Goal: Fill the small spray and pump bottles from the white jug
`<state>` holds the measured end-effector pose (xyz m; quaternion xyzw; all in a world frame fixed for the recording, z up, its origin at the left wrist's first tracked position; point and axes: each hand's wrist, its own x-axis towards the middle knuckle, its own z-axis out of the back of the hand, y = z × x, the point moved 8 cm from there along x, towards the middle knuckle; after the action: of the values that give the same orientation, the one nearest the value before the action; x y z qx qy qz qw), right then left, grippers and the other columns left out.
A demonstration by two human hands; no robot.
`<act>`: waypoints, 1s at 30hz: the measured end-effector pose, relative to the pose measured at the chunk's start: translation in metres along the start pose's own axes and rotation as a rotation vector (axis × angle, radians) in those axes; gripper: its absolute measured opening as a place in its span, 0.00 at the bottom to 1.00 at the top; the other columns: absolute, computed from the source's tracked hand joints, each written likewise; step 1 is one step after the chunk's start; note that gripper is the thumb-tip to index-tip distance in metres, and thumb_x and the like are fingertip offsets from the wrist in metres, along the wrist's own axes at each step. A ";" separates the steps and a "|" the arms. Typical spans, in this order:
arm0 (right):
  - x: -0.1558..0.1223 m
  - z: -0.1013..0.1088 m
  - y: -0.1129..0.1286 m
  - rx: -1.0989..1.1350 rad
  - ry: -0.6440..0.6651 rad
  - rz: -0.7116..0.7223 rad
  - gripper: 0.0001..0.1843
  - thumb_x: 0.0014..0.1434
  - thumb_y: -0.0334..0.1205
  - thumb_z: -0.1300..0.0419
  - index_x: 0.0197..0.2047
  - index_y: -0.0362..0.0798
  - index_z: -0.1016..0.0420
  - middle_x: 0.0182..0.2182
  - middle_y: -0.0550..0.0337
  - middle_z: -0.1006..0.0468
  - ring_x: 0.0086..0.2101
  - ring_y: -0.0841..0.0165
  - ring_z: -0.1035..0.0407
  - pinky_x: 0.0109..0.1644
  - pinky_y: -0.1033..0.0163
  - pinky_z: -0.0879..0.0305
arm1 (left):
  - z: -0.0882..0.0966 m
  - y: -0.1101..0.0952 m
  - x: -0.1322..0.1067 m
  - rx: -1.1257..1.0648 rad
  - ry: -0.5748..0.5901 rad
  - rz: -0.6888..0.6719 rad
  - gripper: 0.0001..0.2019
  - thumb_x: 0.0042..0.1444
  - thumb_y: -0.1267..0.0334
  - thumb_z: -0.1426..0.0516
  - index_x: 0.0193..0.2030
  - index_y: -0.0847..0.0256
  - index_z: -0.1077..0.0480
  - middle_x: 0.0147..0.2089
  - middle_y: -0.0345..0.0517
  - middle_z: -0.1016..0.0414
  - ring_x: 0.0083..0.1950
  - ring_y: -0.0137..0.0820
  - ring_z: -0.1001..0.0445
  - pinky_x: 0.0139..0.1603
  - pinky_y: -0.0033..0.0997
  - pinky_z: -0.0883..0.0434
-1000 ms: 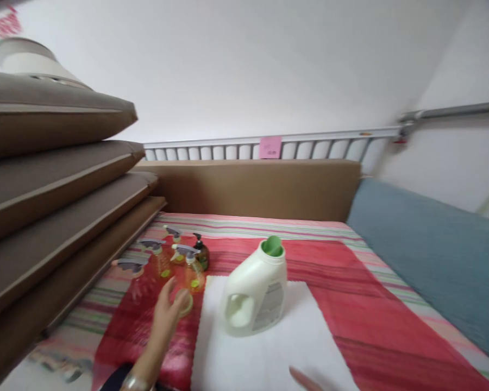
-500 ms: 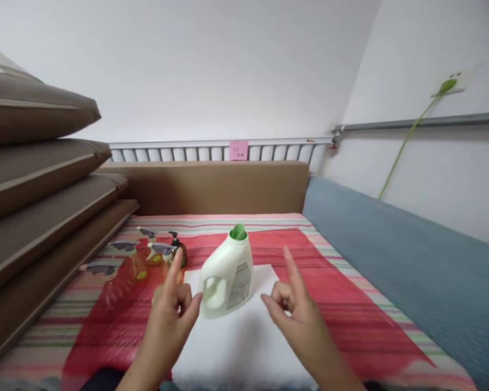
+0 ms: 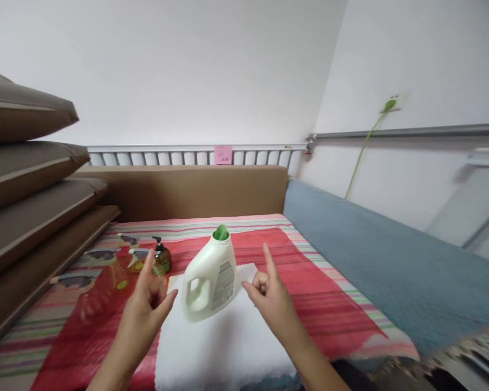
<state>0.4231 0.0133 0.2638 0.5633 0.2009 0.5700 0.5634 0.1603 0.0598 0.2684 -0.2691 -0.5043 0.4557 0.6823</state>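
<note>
A white detergent jug (image 3: 209,277) with a green spout and a side handle stands upright on a white cloth (image 3: 224,353). To its left is my left hand (image 3: 146,301), index finger pointing up, thumb out and the other fingers curled. My right hand (image 3: 269,290) makes the same shape on the jug's right side. Both hands are empty and apart from the jug. Behind my left hand stand several clear spray bottles (image 3: 116,277), partly covered by it, and a brown pump bottle (image 3: 163,258).
Red sheeting (image 3: 321,304) lies over a striped cloth (image 3: 264,221). Stacked brown cushions (image 3: 32,190) rise at the left. A brown cushion (image 3: 204,190) stands along the back, before a radiator (image 3: 175,157). A blue padded side (image 3: 370,250) borders the right; a green cord (image 3: 362,146) hangs above it.
The view has turned to the right, so the jug, bottles and cushions sit further left in the picture. Both hands keep the same pointing shape beside the jug.
</note>
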 end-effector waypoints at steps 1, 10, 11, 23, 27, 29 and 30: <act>-0.002 0.002 0.001 -0.009 -0.013 -0.007 0.46 0.57 0.37 0.45 0.71 0.43 0.68 0.19 0.75 0.43 0.21 0.71 0.43 0.29 0.67 0.42 | -0.001 -0.001 0.000 0.020 -0.011 -0.021 0.44 0.55 0.57 0.42 0.71 0.57 0.67 0.22 0.26 0.48 0.22 0.25 0.46 0.26 0.23 0.44; -0.014 0.015 0.027 -0.070 -0.096 0.080 0.41 0.60 0.38 0.48 0.71 0.44 0.64 0.19 0.74 0.49 0.20 0.71 0.47 0.28 0.69 0.43 | 0.032 -0.041 -0.016 0.116 -0.170 -0.077 0.42 0.54 0.55 0.44 0.71 0.57 0.62 0.20 0.27 0.51 0.20 0.25 0.48 0.23 0.22 0.44; -0.015 0.016 0.031 -0.086 -0.105 0.105 0.40 0.61 0.38 0.49 0.71 0.44 0.65 0.19 0.74 0.50 0.20 0.72 0.48 0.27 0.69 0.43 | 0.038 -0.047 -0.020 0.123 -0.190 -0.084 0.42 0.54 0.55 0.44 0.71 0.57 0.62 0.20 0.27 0.51 0.20 0.25 0.48 0.23 0.23 0.44; -0.018 0.041 0.052 -0.196 -0.128 0.164 0.42 0.60 0.42 0.48 0.71 0.51 0.67 0.17 0.74 0.49 0.17 0.71 0.49 0.22 0.68 0.45 | 0.082 -0.055 -0.029 0.253 -0.309 -0.076 0.43 0.54 0.57 0.44 0.71 0.56 0.65 0.20 0.26 0.52 0.19 0.25 0.48 0.24 0.24 0.41; -0.017 0.046 0.051 -0.209 -0.135 0.169 0.43 0.60 0.42 0.48 0.71 0.49 0.68 0.17 0.74 0.50 0.17 0.71 0.50 0.22 0.67 0.46 | 0.082 -0.055 -0.029 0.245 -0.286 -0.069 0.44 0.53 0.56 0.43 0.71 0.55 0.65 0.19 0.25 0.52 0.18 0.25 0.48 0.23 0.24 0.41; -0.015 0.046 0.047 -0.225 -0.136 0.144 0.42 0.61 0.42 0.48 0.71 0.49 0.67 0.18 0.74 0.50 0.17 0.71 0.49 0.23 0.67 0.45 | 0.081 -0.051 -0.027 0.224 -0.278 -0.043 0.43 0.52 0.55 0.43 0.71 0.55 0.61 0.18 0.25 0.51 0.18 0.25 0.48 0.23 0.25 0.40; -0.014 0.046 0.045 -0.226 -0.131 0.142 0.42 0.61 0.42 0.48 0.71 0.48 0.67 0.18 0.74 0.49 0.18 0.71 0.49 0.23 0.67 0.45 | 0.082 -0.049 -0.026 0.202 -0.300 -0.031 0.43 0.50 0.55 0.41 0.70 0.56 0.56 0.18 0.25 0.51 0.17 0.25 0.48 0.22 0.25 0.40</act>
<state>0.4401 -0.0302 0.3101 0.5450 0.0577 0.5895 0.5933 0.0995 0.0078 0.3260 -0.1203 -0.5561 0.5285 0.6301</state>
